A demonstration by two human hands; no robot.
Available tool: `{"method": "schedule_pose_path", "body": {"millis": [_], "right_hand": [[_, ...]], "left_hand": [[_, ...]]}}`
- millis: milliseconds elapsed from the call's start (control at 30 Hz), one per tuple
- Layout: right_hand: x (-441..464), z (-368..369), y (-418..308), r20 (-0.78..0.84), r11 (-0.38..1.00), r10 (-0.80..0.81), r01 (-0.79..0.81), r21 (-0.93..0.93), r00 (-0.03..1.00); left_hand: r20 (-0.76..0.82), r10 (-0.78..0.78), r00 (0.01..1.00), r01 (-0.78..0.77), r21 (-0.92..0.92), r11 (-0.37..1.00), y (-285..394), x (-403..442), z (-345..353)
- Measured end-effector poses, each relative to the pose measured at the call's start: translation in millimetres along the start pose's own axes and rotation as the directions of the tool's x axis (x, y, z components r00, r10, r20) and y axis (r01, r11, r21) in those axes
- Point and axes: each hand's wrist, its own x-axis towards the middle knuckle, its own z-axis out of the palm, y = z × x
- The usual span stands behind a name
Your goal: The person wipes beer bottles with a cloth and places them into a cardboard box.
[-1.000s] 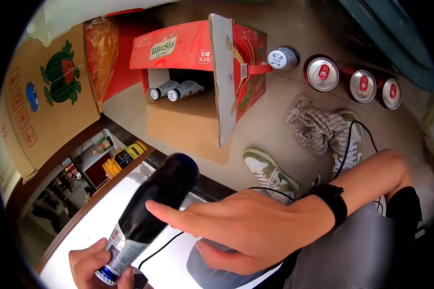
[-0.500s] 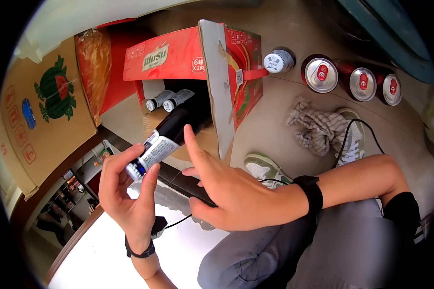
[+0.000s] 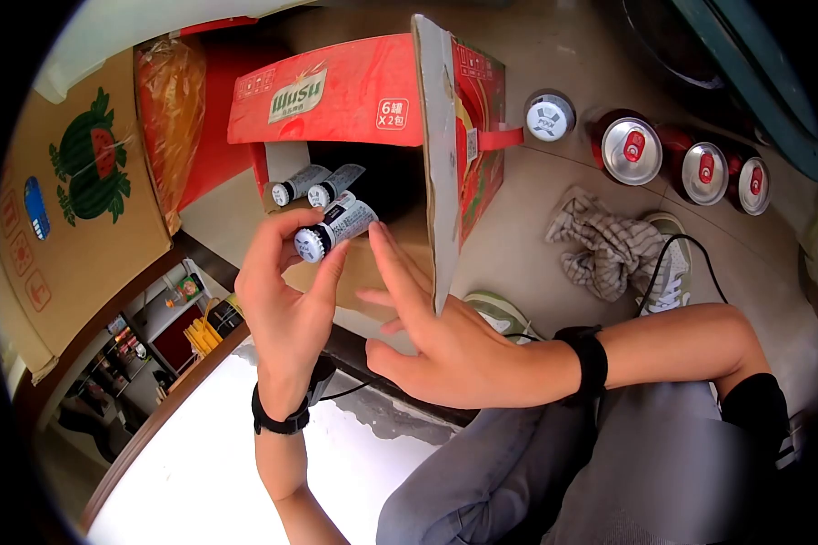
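Note:
My left hand (image 3: 286, 304) pinches a capped dark bottle (image 3: 347, 221) by its grey-and-white neck label, just below the crown cap. The bottle's body points into the open red carton (image 3: 345, 95) and is lost in the dark there. My right hand (image 3: 463, 350) is open, fingers stretched, with the index fingertip beside the neck label; whether it touches I cannot tell. Two more capped bottles lie inside the carton, a left one (image 3: 302, 183) and a right one (image 3: 338, 184), necks facing out. A raised cardboard flap (image 3: 434, 136) stands at the carton's right side.
A capped bottle (image 3: 550, 116) stands on the floor beside the carton, near several red cans (image 3: 632, 150). A checked cloth (image 3: 600, 241) lies by my shoes (image 3: 668, 263). A watermelon-printed cardboard box (image 3: 91, 200) is at the left, and a white surface (image 3: 209, 454) below.
The bottle in my left hand has moved up, right and further into the carton. My right hand has shifted slightly, still with fingers stretched.

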Motion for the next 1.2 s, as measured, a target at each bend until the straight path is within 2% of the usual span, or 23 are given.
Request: {"method": "schedule_pose_path", "body": {"millis": [100, 333, 500, 600, 700, 800, 900, 1033, 1067, 1133, 1200], "right_hand": [[3.5, 2.9, 8.5, -0.028, 0.999, -0.047, 0.046, -0.028, 0.998], [9.7, 3.1, 11.0, -0.029, 0.999, -0.044, 0.043, -0.022, 0.999], [14.9, 6.9, 16.7, -0.092, 0.985, -0.162, 0.155, -0.078, 0.982], [16.3, 4.4, 14.3, -0.076, 0.992, -0.122, 0.119, -0.042, 0.990], [18.5, 2.2, 10.7, -0.065, 0.994, -0.109, 0.108, -0.022, 0.992], [20.1, 2.4, 11.7, -0.066, 0.995, -0.098, 0.098, -0.009, 0.993], [18.4, 1.1, 13.2, -0.072, 0.989, -0.148, 0.148, 0.005, 0.986], [14.6, -1.2, 6.2, -0.041, 0.974, -0.165, 0.157, -0.164, 0.985], [13.4, -1.2, 3.2, -0.031, 0.967, -0.166, 0.157, -0.203, 0.986], [11.0, -1.2, -3.7, -0.009, 0.943, -0.180, 0.170, -0.286, 0.984], [5.4, -6.4, -14.0, 0.084, 0.942, -0.090, 0.112, -0.316, 0.992]], "left_hand": [[0.067, -0.042, 0.997, 0.039, 0.049, 0.998, -5.4, 4.3, 3.5], [0.075, -0.017, 0.997, 0.010, 0.093, 0.996, -13.4, 9.0, 15.6], [0.089, -0.037, 0.995, 0.028, 0.106, 0.994, -22.9, 14.6, 21.7], [0.130, -0.117, 0.985, 0.103, 0.110, 0.989, -20.3, 19.0, 23.0], [0.169, -0.139, 0.976, 0.110, 0.169, 0.979, -16.0, 22.2, 27.5], [0.203, -0.046, 0.978, 0.020, 0.128, 0.992, -27.3, 23.1, 35.4], [0.211, -0.055, 0.976, 0.024, 0.143, 0.989, -20.9, 27.1, 36.4], [0.251, -0.051, 0.967, 0.012, 0.157, 0.988, -17.4, 31.0, 31.2], [0.256, -0.010, 0.967, -0.047, 0.214, 0.976, -18.7, 31.2, 30.3], [0.256, 0.000, 0.967, -0.056, 0.212, 0.976, -17.5, 33.4, 27.3], [0.257, 0.015, 0.966, -0.074, 0.221, 0.973, -16.6, 33.6, 25.4]]}}
